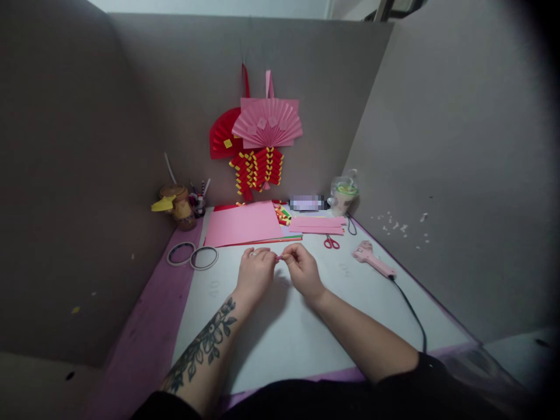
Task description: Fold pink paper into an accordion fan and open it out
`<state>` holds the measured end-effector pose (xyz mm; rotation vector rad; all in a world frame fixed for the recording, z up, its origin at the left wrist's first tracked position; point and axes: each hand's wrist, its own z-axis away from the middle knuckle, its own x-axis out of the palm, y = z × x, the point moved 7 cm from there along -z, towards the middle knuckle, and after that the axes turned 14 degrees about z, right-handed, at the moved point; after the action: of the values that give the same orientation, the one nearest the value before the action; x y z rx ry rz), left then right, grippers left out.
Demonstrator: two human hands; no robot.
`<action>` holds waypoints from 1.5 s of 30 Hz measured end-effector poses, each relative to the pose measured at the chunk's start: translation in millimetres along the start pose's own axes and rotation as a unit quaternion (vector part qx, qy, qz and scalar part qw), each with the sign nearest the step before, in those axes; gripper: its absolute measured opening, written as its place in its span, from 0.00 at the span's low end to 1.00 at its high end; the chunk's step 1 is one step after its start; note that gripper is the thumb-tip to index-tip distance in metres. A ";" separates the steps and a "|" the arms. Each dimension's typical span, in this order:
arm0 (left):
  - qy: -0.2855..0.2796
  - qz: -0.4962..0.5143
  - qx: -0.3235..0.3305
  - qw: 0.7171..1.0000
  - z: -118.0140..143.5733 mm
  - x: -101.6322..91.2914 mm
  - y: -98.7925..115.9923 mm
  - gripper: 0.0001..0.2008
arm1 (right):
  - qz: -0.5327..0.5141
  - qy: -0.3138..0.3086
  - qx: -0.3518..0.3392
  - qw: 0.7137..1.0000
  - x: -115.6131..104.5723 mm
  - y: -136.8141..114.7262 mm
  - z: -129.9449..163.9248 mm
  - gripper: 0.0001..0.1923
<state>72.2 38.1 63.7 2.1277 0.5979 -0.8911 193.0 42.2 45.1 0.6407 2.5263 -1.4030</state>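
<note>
Rolling a small pink paper strip into a tight curl, pinched at either end between left hand and right hand, just above the white counter, near the pink paper sheets; likely needing an even, tight turn next

The white surface is free in the near part, between the two forearms and on both sides of them. At the left, two flat round tape rings lie near the purple border. Behind the hands, the stack of pink paper sheets and the pink paper strips cover the far part, with small red-handled scissors just in front of the strips. At the right, the pink glue gun and its black cable cross the way. Grey partition walls close three sides.
</note>
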 end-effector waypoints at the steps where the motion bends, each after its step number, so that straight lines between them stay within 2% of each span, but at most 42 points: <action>1: -0.005 0.017 -0.015 1.000 -0.3 0.6 -2.5 0.09 | -0.002 0.002 0.003 1.000 -0.5 0.8 -0.6 0.05; 4: -0.022 0.142 -0.074 0.987 -1.2 1.9 -13.0 0.11 | -0.015 0.001 0.008 1.000 -4.8 3.2 -5.2 0.06; 6: -0.031 0.269 -0.122 0.955 -0.9 3.4 -20.9 0.16 | -0.026 -0.013 0.011 1.000 -7.0 4.4 -9.2 0.06; 9: -0.066 0.440 -0.200 0.873 2.5 11.1 -29.3 0.20 | -0.048 -0.047 0.013 0.998 -7.3 4.9 -13.4 0.07; 12: -0.122 0.553 -0.274 0.777 9.8 23.1 -31.5 0.20 | -0.092 -0.078 0.013 0.993 -4.8 4.6 -15.0 0.07; 13: -0.133 0.576 -0.292 0.752 12.0 25.9 -31.5 0.20 | -0.107 -0.085 0.013 0.991 -3.7 4.7 -15.2 0.07; 15: -0.139 0.601 -0.310 0.723 14.3 28.8 -31.2 0.20 | -0.129 -0.094 0.014 0.987 -2.1 5.5 -15.6 0.08; 19: -0.126 0.633 -0.315 0.696 14.3 30.5 -27.6 0.20 | -0.145 -0.090 0.024 0.985 -1.6 8.0 -16.2 0.10; 24: -0.111 0.657 -0.307 0.679 12.8 31.9 -21.1 0.20 | -0.190 -0.088 0.036 0.977 -0.8 6.3 -16.4 0.12; 27: -0.096 0.667 -0.306 0.672 12.0 32.1 -19.0 0.20 | -0.214 -0.107 0.041 0.970 4.0 6.2 -15.3 0.18; 30: -0.087 0.672 -0.305 0.669 11.4 32.4 -16.9 0.20 | -0.219 -0.154 0.053 0.962 13.7 8.9 -11.9 0.16; 33: -0.085 0.668 -0.305 0.673 11.0 32.8 -15.2 0.20 | -0.232 -0.170 0.048 0.957 17.3 10.0 -9.9 0.12; 36: -0.088 0.650 -0.288 0.698 9.2 30.2 -13.5 0.20 | -0.230 -0.133 0.044 0.963 11.4 12.6 -12.1 0.11; 38: -0.073 0.603 -0.258 0.752 6.4 23.0 -14.0 0.20 | -0.221 -0.091 0.045 0.970 4.2 15.7 -14.8 0.12; 41: -0.006 0.460 -0.184 0.869 2.0 2.7 -13.3 0.17 | -0.197 -0.028 0.034 0.979 -7.5 17.1 -17.6 0.13; 42: 0.013 0.411 -0.149 0.899 1.2 -3.8 -9.8 0.15 | -0.190 -0.017 0.026 0.981 -10.1 15.8 -17.6 0.13; 43: 0.026 0.367 -0.113 0.923 1.0 -8.7 -5.3 0.14 | -0.183 -0.011 0.018 0.983 -11.7 13.7 -17.3 0.12; 45: 0.038 0.297 -0.050 0.953 2.1 -14.4 4.3 0.11 | -0.176 -0.013 -0.001 0.984 -12.3 7.6 -15.7 0.10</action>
<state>64.8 31.9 75.4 2.0764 0.0180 -0.4330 208.2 55.4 52.2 0.1761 2.7145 -1.4995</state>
